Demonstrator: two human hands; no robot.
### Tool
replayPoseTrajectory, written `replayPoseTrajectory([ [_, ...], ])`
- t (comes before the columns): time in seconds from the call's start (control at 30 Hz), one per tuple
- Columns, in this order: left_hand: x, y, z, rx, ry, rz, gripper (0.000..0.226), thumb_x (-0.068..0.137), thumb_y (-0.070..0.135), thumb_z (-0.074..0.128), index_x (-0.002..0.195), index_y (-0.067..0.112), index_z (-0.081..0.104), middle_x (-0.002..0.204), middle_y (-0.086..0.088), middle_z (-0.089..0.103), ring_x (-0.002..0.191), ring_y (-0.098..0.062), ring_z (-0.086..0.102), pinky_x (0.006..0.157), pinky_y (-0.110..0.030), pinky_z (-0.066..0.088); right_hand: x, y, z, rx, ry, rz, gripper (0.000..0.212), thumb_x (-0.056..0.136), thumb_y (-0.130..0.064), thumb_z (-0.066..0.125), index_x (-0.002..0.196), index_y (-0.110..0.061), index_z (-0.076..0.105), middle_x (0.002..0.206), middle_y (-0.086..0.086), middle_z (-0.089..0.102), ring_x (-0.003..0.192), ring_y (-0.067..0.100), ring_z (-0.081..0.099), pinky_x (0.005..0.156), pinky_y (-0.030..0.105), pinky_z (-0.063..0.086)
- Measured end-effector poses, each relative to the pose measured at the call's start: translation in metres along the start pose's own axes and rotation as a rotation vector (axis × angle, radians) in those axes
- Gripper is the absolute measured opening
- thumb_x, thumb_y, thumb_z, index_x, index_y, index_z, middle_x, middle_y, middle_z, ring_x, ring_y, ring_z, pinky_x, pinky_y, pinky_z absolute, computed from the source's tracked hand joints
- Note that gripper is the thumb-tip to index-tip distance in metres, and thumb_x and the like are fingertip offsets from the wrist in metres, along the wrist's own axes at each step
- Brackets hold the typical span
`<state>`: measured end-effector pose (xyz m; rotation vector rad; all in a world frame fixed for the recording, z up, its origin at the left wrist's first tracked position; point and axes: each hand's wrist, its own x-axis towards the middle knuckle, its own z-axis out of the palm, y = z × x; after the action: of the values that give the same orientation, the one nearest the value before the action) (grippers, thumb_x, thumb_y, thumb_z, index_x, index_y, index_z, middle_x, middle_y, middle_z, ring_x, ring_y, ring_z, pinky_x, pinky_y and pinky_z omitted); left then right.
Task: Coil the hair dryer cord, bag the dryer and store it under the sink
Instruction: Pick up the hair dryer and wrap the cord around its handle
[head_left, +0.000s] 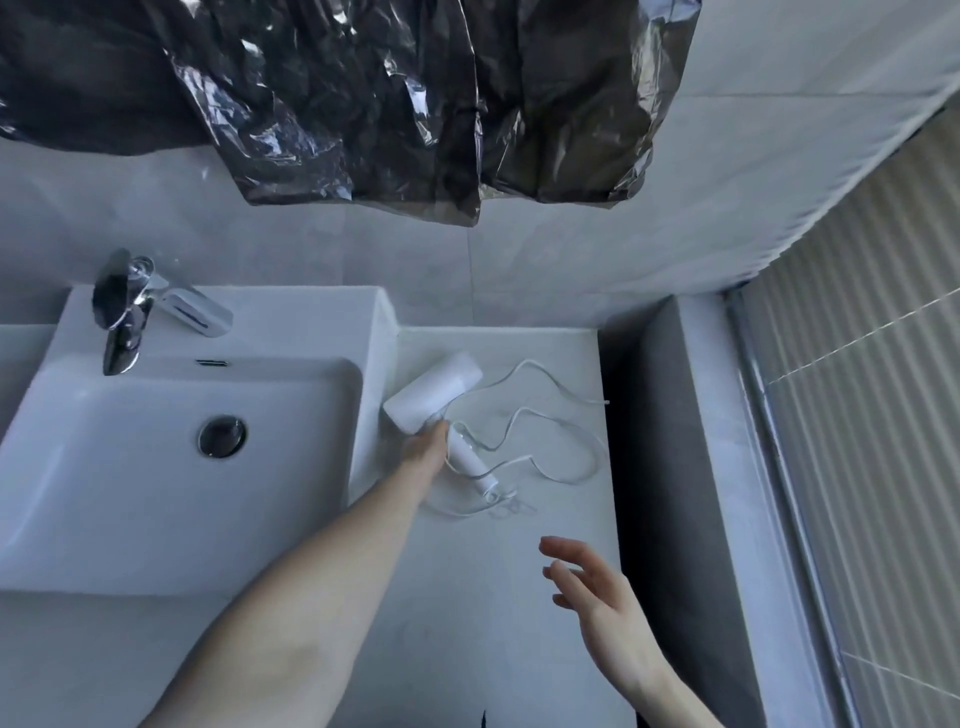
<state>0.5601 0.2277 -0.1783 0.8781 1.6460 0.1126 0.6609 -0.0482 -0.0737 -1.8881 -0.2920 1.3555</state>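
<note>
A chrome faucet (124, 312) was seen at the far left, behind a white sink basin (104, 467) with a round drain (222, 435). A small white dish-like item (197, 312) lay by the faucet; its kind could not be told. The left hand (427, 451) was stretched out over the counter (467, 597), touching the white hair dryer (434, 397) where barrel met handle; finger state could not be told, since the fingers were hidden. The dryer lay on the counter just right of the basin. Its white cord (545, 441) was spread uncoiled in loose loops to the right of the dryer. The right hand (597, 587) was held above the counter, fingers apart and relaxed, holding nothing. Crinkled dark plastic film (363, 104) hung across the top.
</note>
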Motion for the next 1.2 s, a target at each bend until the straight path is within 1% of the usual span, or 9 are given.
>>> replayPoseTrajectory([
  [0.13,0.016,0.005,0.014,-0.123,-0.019,-0.053,0.094,0.048,0.066,0.074,0.126,0.014,0.072,0.122,-0.007,0.077,0.11,-0.028,0.072,0.094,-0.036,0.055,0.006,-0.002,-0.005,0.0,0.033,-0.004,0.027,0.103,-0.024,0.064,0.116,-0.045,0.077,0.116,-0.015,0.079,0.113,0.014,0.074,0.109,0.048,0.055],
  [0.3,-0.002,0.014,0.024,-0.167,0.038,0.025,0.016,0.078,0.019,0.074,0.084,0.005,0.068,0.09,-0.017,0.074,0.065,-0.026,0.062,0.06,-0.028,0.047,0.002,-0.01,-0.008,-0.038,0.044,-0.052,0.027,0.104,-0.019,0.064,0.117,-0.04,0.076,0.122,-0.023,0.076,0.112,0.015,0.074,0.107,0.048,0.056],
  [0.4,-0.036,0.021,0.016,-0.183,-0.036,0.082,0.044,0.063,0.024,0.071,0.101,0.002,0.069,0.09,-0.015,0.077,0.075,-0.027,0.067,0.074,-0.032,0.053,-0.004,-0.025,-0.008,-0.064,0.062,-0.148,0.028,0.102,-0.018,0.066,0.116,-0.04,0.075,0.122,-0.021,0.076,0.111,0.007,0.073,0.097,0.03,0.059],
  [0.5,-0.093,0.024,0.002,-0.173,-0.157,0.138,0.038,0.068,0.02,0.072,0.104,0.007,0.066,0.085,-0.005,0.072,0.08,-0.024,0.066,0.081,-0.034,0.051,-0.012,-0.05,-0.006,-0.122,0.115,-0.32,0.031,0.098,-0.018,0.072,0.116,-0.042,0.071,0.123,-0.021,0.074,0.113,0.001,0.07,0.084,0.014,0.056],
  [0.63,-0.163,0.019,-0.01,-0.211,-0.247,0.261,0.022,0.079,0.026,0.072,0.094,0.012,0.062,0.085,-0.006,0.064,0.081,-0.024,0.061,0.076,-0.031,0.047,-0.021,-0.081,0.005,-0.275,0.042,-0.459,0.051,0.084,-0.043,0.082,0.129,-0.047,0.058,0.138,-0.029,0.061,0.124,-0.004,0.06,0.098,0.022,0.05],
  [0.73,-0.205,0.011,-0.021,-0.324,-0.282,0.271,0.021,0.105,0.037,0.057,0.101,0.016,0.062,0.09,0.0,0.064,0.088,-0.021,0.064,0.083,-0.033,0.051,-0.03,-0.09,0.017,-0.423,-0.086,-0.444,0.064,0.079,-0.055,0.081,0.136,-0.049,0.052,0.134,-0.026,0.063,0.113,0.0,0.066,0.09,0.024,0.057],
  [0.83,-0.231,0.002,-0.041,-0.286,-0.333,0.334,0.027,0.11,0.04,0.049,0.114,0.017,0.063,0.109,0.0,0.075,0.098,-0.018,0.072,0.089,-0.033,0.05,-0.044,-0.086,0.024,-0.43,-0.135,-0.481,0.047,0.092,-0.042,0.075,0.134,-0.044,0.055,0.12,-0.016,0.072,0.081,0.007,0.075,0.065,0.02,0.058],
  [1.0,-0.257,-0.011,-0.072,-0.257,-0.415,0.372,0.032,0.109,0.039,0.054,0.131,0.018,0.066,0.125,0.012,0.08,0.114,-0.007,0.071,0.09,-0.036,0.057,-0.065,-0.065,0.017,-0.375,-0.166,-0.479,0.029,0.094,-0.037,0.076,0.12,-0.042,0.064,0.08,-0.018,0.074,0.059,0.009,0.059,0.054,0.017,0.043],
  [1.2,-0.275,-0.028,-0.082,-0.128,-0.289,0.488,0.02,0.107,0.037,0.057,0.118,0.027,0.07,0.122,0.016,0.08,0.123,-0.004,0.066,0.091,-0.028,0.051,-0.074,-0.038,0.002,-0.434,-0.106,-0.537,0.031,0.079,-0.052,0.084,0.089,-0.026,0.071,0.068,-0.013,0.054,0.062,0.007,0.046,0.06,0.019,0.035],
])
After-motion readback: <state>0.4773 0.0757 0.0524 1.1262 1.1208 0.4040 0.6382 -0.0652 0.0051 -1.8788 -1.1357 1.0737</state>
